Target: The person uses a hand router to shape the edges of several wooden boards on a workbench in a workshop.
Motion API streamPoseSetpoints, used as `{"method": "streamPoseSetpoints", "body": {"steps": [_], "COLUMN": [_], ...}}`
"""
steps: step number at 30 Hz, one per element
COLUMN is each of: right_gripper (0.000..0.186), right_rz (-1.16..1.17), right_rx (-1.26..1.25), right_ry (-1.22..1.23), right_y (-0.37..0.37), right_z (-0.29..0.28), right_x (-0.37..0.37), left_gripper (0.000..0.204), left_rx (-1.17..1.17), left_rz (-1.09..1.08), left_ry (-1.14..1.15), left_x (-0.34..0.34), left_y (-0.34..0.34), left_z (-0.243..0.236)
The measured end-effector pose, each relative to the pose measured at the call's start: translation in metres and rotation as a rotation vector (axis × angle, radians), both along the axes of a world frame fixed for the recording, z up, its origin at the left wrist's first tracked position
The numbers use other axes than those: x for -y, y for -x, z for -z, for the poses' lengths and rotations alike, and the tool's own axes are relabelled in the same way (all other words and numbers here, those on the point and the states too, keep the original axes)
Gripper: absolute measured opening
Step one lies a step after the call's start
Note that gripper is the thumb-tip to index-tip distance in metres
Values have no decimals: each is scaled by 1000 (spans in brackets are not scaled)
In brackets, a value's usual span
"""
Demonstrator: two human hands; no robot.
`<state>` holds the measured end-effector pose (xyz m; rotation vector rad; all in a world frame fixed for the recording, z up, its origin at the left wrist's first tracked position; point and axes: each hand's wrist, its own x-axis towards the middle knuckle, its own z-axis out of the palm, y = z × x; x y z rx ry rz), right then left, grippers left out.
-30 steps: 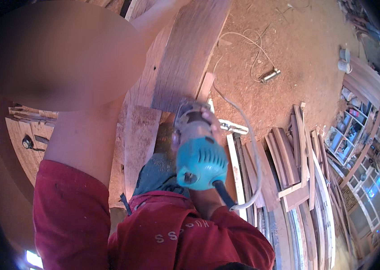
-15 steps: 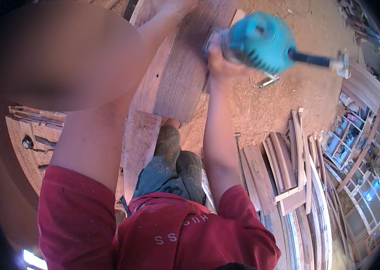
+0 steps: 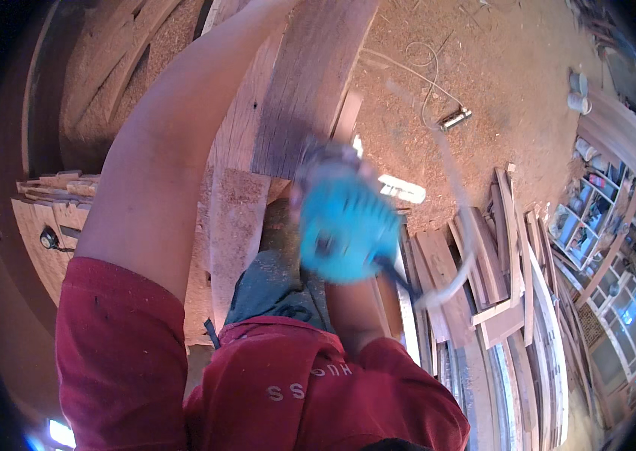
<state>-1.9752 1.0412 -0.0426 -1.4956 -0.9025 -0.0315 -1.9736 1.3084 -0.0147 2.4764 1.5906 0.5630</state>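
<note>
A teal router (image 3: 352,233), smeared by motion, hangs over the near right end of a dark brown plank (image 3: 310,83). My right hand (image 3: 296,199) grips it near its metal base; most of that hand is hidden behind the router's body. Whether the base touches the plank cannot be made out. From the router's top a dark cord runs right and loops away as a pale blur. My left arm stretches forward along the plank and leaves at the top edge, so the left hand is cut off. Beneath the dark plank lies a paler board (image 3: 235,218) dusted with shavings.
Wood strips (image 3: 438,286) are stacked to my right, with a shelf of small items (image 3: 581,218) and window frames beyond. A small metal-cased object (image 3: 455,119) with a cable lies on the shaving-covered floor. Curved wood pieces (image 3: 118,60) and a board pile (image 3: 39,225) are on the left.
My right hand has drawn the router back toward my body and to the left, to the plank's near end. My left hand has slipped out past the top edge.
</note>
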Motion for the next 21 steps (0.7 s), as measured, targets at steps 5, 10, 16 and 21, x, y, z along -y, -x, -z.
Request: {"method": "streamPoseSetpoints", "body": {"steps": [5, 10, 16, 21], "right_gripper": [81, 80, 78, 77], "right_rz": [-65, -124, -146, -263], "right_rx": [-82, -138, -195, -539], "right_ry": [88, 133, 164, 12], "right_y": [67, 88, 85, 67], "right_z": [-21, -28, -35, -35], "right_x": [75, 89, 82, 55], "left_gripper": [48, 49, 52, 54], "left_rx": [31, 68, 24, -4], "left_rz": [8, 28, -11, 4], "left_ry": [-53, -47, -39, -3], "left_x": [1, 1, -2, -2], "left_y": [-8, 1, -5, -5], "left_z": [5, 7, 9, 6]}}
